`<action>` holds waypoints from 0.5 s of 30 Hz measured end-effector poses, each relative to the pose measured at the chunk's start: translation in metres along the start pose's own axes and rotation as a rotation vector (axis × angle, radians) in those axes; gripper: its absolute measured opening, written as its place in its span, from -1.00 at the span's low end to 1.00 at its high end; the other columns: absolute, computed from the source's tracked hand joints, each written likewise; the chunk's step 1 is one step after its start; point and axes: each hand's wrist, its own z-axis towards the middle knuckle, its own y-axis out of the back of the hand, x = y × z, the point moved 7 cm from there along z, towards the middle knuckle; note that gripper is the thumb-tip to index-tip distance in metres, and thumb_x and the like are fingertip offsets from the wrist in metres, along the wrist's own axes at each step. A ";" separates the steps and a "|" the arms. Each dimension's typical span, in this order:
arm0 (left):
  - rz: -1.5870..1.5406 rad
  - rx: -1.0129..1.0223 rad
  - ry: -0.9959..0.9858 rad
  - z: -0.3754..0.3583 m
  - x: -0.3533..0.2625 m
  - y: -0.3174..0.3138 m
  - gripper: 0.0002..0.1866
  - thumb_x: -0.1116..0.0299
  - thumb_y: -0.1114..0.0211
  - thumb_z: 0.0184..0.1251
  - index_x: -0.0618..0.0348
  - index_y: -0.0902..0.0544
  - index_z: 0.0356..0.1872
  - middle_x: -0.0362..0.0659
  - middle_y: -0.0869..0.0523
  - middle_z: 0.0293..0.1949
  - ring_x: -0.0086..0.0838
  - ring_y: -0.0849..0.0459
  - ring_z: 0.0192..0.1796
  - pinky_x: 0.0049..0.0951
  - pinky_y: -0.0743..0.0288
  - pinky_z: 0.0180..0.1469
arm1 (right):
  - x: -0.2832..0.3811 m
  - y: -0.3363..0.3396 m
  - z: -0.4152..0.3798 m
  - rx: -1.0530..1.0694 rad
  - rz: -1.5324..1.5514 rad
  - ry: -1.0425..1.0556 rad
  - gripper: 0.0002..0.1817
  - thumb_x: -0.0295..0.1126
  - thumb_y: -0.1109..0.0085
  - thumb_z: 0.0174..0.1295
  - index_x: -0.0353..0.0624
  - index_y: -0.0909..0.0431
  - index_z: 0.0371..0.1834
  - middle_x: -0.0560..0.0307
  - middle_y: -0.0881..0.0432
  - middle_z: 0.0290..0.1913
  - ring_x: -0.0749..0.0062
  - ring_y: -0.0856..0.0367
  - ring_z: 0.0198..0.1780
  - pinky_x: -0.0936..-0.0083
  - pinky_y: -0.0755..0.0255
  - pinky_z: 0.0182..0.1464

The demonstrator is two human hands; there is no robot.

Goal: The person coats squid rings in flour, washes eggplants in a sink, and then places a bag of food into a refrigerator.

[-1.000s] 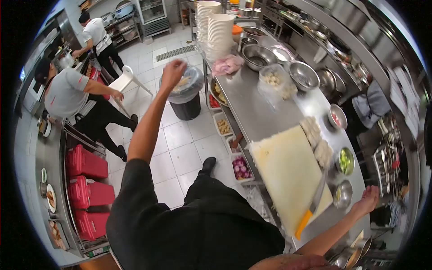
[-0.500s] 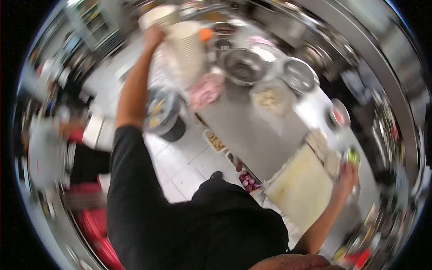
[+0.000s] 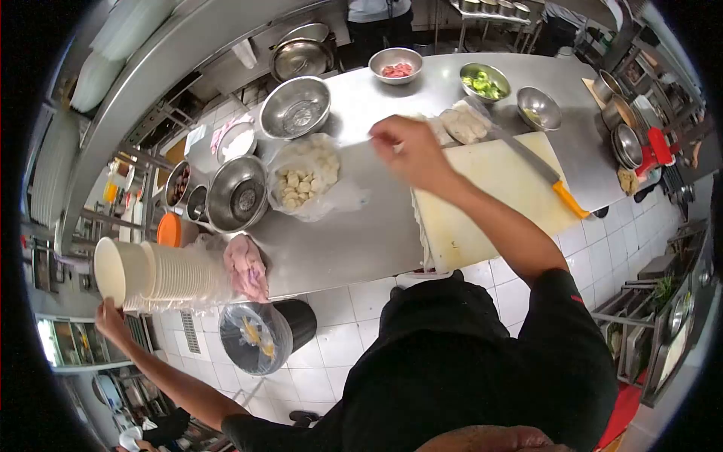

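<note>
At the far left, my left hand (image 3: pixel 113 320) has its fingers closed on the rim of the end tub in a long stack of cream tubs (image 3: pixel 181 273) lying on its side in clear plastic. My right hand (image 3: pixel 410 151) hangs over the steel table (image 3: pixel 324 252), fingers curled, just left of the cutting board (image 3: pixel 489 196); nothing shows in it. Beside it are bagged pale pieces (image 3: pixel 465 123). A knife with a yellow handle (image 3: pixel 568 200) lies across the board's right side. An open bag of white chunks (image 3: pixel 300 184) sits to the hand's left.
Metal bowls stand along the table, one with red pieces (image 3: pixel 397 70), one with green pieces (image 3: pixel 484 81), and a large bowl (image 3: pixel 237 193). A pink cloth (image 3: pixel 245 267) lies at the front edge above a lined bin (image 3: pixel 256 339). A person (image 3: pixel 379 19) stands beyond the table.
The view has swung round and steadied. My right hand has left the bowl of green pieces and moved left past the board. My left hand remains at the tub stack.
</note>
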 end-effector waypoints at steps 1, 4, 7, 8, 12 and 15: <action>-0.092 0.023 0.072 0.008 0.006 0.006 -0.84 0.36 -0.21 0.17 0.24 -0.61 -0.47 -0.32 -0.45 -0.63 -0.68 -0.27 -0.61 -0.55 -0.10 -0.58 | 0.017 -0.009 -0.003 0.074 -0.062 0.086 -0.80 -0.51 -0.21 0.12 -0.24 -0.59 -0.16 0.05 -0.65 -0.20 0.35 -0.64 -0.26 0.50 -0.53 -0.19; 0.034 0.153 0.012 -0.061 -0.098 -0.011 -0.86 0.38 -0.22 0.19 0.26 -0.61 -0.34 -0.33 -0.51 -0.56 -0.69 -0.34 -0.56 -0.60 -0.17 -0.55 | 0.072 -0.029 -0.028 0.059 -0.193 0.504 -0.56 -0.52 -0.23 0.05 -0.07 -0.51 0.08 -0.01 -0.41 0.23 0.16 -0.56 -0.01 0.30 -0.50 -0.05; 0.038 0.527 -0.067 -0.148 -0.176 -0.097 -0.87 0.39 -0.24 0.20 0.25 -0.60 -0.31 -0.29 -0.55 -0.48 -0.68 -0.41 -0.52 -0.60 -0.25 -0.55 | 0.110 -0.022 -0.045 0.291 -0.019 0.581 -0.42 -0.55 -0.16 0.03 -0.01 -0.43 0.22 -0.07 -0.25 0.34 0.09 -0.56 -0.04 0.27 -0.48 0.00; 0.084 0.603 -0.060 -0.185 -0.195 -0.128 -0.86 0.43 -0.23 0.20 0.26 -0.59 -0.26 -0.25 -0.57 -0.44 -0.65 -0.45 -0.51 -0.58 -0.30 -0.53 | 0.115 -0.014 -0.051 0.314 -0.038 0.641 -0.39 -0.55 -0.14 0.03 0.01 -0.40 0.25 -0.08 -0.22 0.36 0.10 -0.56 -0.06 0.29 -0.48 -0.01; -0.220 0.929 -0.035 -0.321 -0.275 -0.231 -0.92 0.52 -0.26 0.17 0.32 -0.59 -0.35 -0.22 -0.64 -0.50 -0.66 -0.52 -0.55 -0.60 -0.34 -0.62 | 0.070 0.030 -0.070 0.505 -0.198 0.626 -0.62 -0.51 -0.11 0.04 -0.09 -0.53 -0.01 -0.01 -0.46 0.13 0.21 -0.54 -0.16 0.33 -0.48 -0.06; -0.461 0.867 0.096 -0.380 -0.330 -0.276 -0.77 0.43 -0.31 0.27 0.32 -0.59 -0.11 -0.21 -0.67 -0.40 -0.65 -0.56 -0.51 -0.64 -0.39 -0.55 | 0.005 0.091 -0.066 0.520 -0.190 0.521 -0.88 -0.46 -0.12 0.07 -0.14 -0.57 -0.30 0.09 -0.58 -0.12 0.21 -0.55 -0.14 0.31 -0.47 -0.06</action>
